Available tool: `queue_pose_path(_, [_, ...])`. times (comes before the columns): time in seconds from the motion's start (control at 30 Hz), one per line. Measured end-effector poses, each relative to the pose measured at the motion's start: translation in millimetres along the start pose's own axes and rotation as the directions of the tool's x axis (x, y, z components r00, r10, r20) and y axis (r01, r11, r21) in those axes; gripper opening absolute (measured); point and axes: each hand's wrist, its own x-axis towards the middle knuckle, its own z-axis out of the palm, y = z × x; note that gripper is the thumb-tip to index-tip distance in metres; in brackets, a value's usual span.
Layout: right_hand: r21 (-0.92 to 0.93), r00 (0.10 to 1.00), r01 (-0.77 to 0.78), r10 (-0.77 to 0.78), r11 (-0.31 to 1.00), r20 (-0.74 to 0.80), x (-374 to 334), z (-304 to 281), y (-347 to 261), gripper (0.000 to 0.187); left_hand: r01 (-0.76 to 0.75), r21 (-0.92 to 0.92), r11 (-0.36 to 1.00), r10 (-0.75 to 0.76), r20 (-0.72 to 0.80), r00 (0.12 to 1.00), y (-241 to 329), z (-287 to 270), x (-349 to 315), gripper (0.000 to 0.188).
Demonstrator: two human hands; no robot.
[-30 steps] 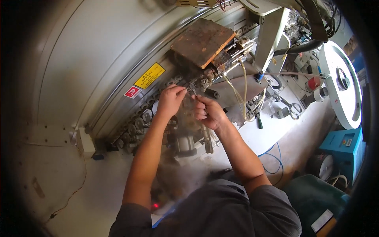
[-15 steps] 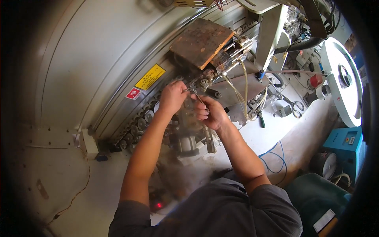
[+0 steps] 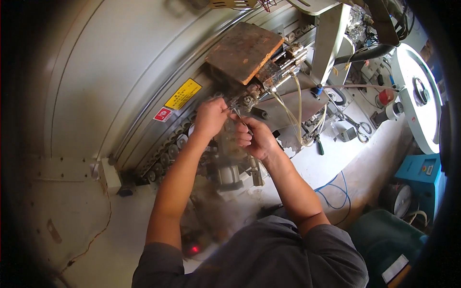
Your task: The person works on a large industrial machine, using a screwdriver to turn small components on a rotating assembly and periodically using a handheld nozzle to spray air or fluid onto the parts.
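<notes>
My left hand [image 3: 211,117] is closed in a pinch at the machine's metal mechanism [image 3: 248,100]; what sits between its fingertips is too small to make out. Just to its right, my right hand [image 3: 257,138] grips a slim metal hand tool [image 3: 238,115]. The tool's tip points up and left, close to the left fingertips, and its exact kind is unclear. Above both hands, a rusty brown square plate [image 3: 245,52] covers part of the mechanism. Below them, a metal cylinder [image 3: 228,176] shows between my forearms.
A row of round rollers [image 3: 165,158] runs along the pale machine panel [image 3: 115,62] on the left. On the right are scissors [image 3: 362,132], a green-handled tool [image 3: 320,146], clear tubes [image 3: 298,105] and a large white reel [image 3: 417,96]. Blue hose [image 3: 345,197] hangs below.
Both hands stay at the same spot on the mechanism. The slim tool in my right hand has shifted slightly; otherwise the view has barely moved.
</notes>
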Motion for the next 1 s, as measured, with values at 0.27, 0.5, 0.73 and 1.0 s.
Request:
queue_pose_path(0.27, [0.007,1.000,0.001,-0.001,1.000,0.004,-2.3,1.7,-0.4,0.032,0.006,-0.067,0.998,-0.003,0.040,0.999,-8.6,1.6,-0.9,0.019])
queue_pose_path(0.5, [-0.045,0.999,0.032,-0.032,0.998,-0.006,-3.3,0.8,-1.1,0.031,0.063,-0.139,0.988,-0.063,0.007,0.998,-5.5,1.3,-1.4,0.018])
queue_pose_path(0.73, [-0.062,0.999,0.025,-0.026,0.998,-0.026,-4.9,2.3,1.5,0.031,0.115,-0.187,0.976,-0.114,0.017,0.993,-7.9,3.1,-5.4,0.019])
queue_pose_path(1.0, [-0.074,0.999,0.037,-0.037,0.997,0.002,-5.8,1.5,0.4,0.030,0.113,-0.110,0.988,-0.114,-0.002,0.994,5.6,-3.8,-3.4,0.013])
